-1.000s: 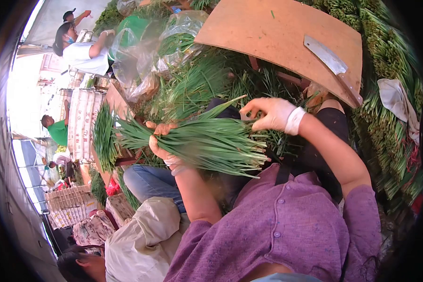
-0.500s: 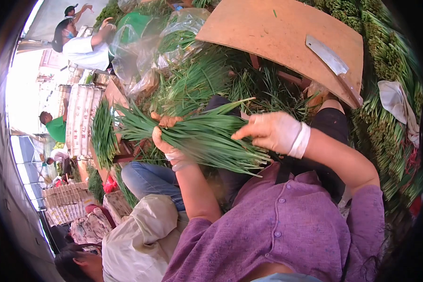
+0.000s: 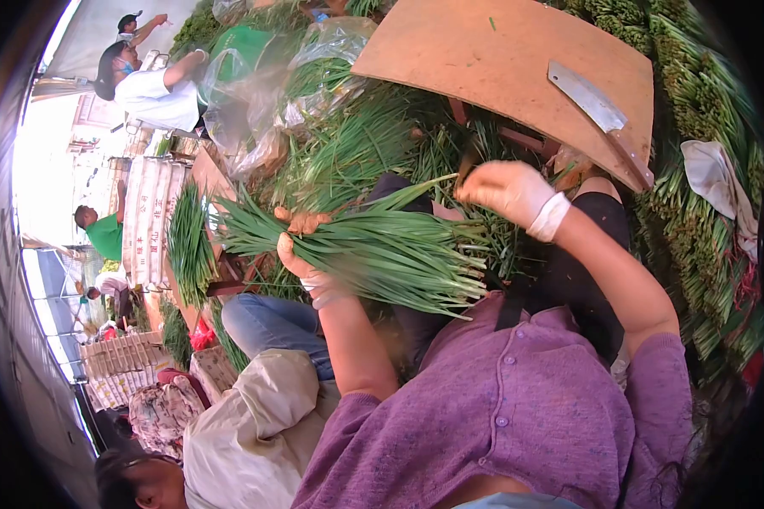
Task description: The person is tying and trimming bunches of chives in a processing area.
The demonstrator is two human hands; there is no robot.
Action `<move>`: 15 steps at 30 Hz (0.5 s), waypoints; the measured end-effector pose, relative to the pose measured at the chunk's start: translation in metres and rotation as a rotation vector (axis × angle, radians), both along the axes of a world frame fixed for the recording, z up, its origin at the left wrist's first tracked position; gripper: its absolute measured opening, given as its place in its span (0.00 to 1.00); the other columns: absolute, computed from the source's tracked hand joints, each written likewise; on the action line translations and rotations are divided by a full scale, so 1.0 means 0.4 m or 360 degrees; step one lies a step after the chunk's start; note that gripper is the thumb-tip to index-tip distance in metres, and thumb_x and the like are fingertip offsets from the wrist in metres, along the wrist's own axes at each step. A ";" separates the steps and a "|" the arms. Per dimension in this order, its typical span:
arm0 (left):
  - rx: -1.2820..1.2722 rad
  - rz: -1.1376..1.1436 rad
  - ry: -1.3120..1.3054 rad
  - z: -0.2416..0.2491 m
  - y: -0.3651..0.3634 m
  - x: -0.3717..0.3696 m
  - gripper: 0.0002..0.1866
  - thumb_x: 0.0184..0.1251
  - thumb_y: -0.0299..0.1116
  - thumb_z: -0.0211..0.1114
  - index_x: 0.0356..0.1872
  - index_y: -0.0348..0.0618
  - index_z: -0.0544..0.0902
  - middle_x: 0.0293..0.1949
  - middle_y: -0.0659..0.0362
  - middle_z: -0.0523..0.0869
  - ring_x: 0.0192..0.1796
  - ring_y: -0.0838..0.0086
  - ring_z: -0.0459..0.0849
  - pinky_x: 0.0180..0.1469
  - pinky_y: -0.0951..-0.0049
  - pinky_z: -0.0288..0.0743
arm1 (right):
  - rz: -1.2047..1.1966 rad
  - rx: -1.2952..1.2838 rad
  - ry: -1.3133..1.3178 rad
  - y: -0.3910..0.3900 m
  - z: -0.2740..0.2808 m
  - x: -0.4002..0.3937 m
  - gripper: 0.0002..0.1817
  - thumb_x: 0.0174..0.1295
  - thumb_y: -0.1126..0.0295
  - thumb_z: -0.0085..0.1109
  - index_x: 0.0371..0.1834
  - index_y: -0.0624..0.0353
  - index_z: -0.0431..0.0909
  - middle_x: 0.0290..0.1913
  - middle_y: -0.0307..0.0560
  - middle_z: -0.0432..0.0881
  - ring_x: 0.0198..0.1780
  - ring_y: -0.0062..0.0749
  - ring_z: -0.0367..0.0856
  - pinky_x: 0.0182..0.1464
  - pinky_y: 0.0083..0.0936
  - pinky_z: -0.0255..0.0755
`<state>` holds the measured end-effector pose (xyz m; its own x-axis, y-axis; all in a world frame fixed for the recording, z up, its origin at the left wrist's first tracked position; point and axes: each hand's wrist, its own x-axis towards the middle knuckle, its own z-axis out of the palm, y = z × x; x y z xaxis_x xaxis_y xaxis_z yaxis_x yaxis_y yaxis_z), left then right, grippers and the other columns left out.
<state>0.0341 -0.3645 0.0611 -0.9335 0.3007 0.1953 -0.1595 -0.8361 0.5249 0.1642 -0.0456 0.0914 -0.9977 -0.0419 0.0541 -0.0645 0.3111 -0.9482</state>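
Observation:
My left hand (image 3: 300,246), in a thin, soiled glove, is wrapped round the middle of a bunch of garlic chives (image 3: 390,250) above my lap. The leaf tips fan out to the left and the pale cut ends point right. One yellowish leaf (image 3: 433,182) sticks out along the upper side. My right hand (image 3: 509,197), gloved as well, is just above the cut ends, close to the tip of that leaf. Its fingers are curled together at a dark, blurred thing that I cannot identify.
A brown board (image 3: 501,64) bears a cleaver (image 3: 590,97). Loose chives (image 3: 356,144) and plastic bags (image 3: 246,110) lie beyond my lap. Stacked bundles (image 3: 696,76) line the right, with a white cloth (image 3: 711,178). A co-worker in a beige jacket (image 3: 255,424) sits close on my left.
My right hand has moved up and away from the bunch, its fingers now curled together. My left hand and the bunch are nearly unmoved.

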 end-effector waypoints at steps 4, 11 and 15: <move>0.0049 -0.0006 -0.0074 0.012 0.009 0.009 0.20 0.58 0.35 0.65 0.54 0.55 0.74 0.28 0.73 0.76 0.35 0.77 0.75 0.47 0.64 0.74 | 0.0279 0.0834 0.0084 -0.086 -0.050 0.023 0.24 0.50 0.64 0.63 0.52 0.54 0.75 0.45 0.51 0.80 0.49 0.47 0.79 0.52 0.36 0.72; 0.0068 -0.0040 -0.0039 0.042 0.026 0.024 0.19 0.58 0.31 0.64 0.52 0.51 0.74 0.27 0.73 0.73 0.30 0.84 0.72 0.50 0.68 0.73 | -0.0881 -0.1108 0.0070 -0.011 -0.024 -0.050 0.13 0.64 0.61 0.55 0.30 0.58 0.80 0.27 0.34 0.79 0.27 0.14 0.69 0.32 0.17 0.65; 0.0109 0.0023 -0.0132 0.020 0.009 0.019 0.19 0.59 0.34 0.64 0.52 0.53 0.74 0.26 0.72 0.73 0.32 0.80 0.74 0.49 0.66 0.75 | -0.0690 -0.0924 -0.0171 0.080 -0.052 -0.016 0.12 0.63 0.61 0.56 0.30 0.59 0.80 0.26 0.34 0.79 0.27 0.15 0.69 0.31 0.17 0.65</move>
<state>0.0418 -0.3611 0.0692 -0.9514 0.2759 0.1371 -0.1878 -0.8720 0.4520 0.1578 -0.0134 0.0704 -0.9191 0.3637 -0.1519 0.0533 -0.2671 -0.9622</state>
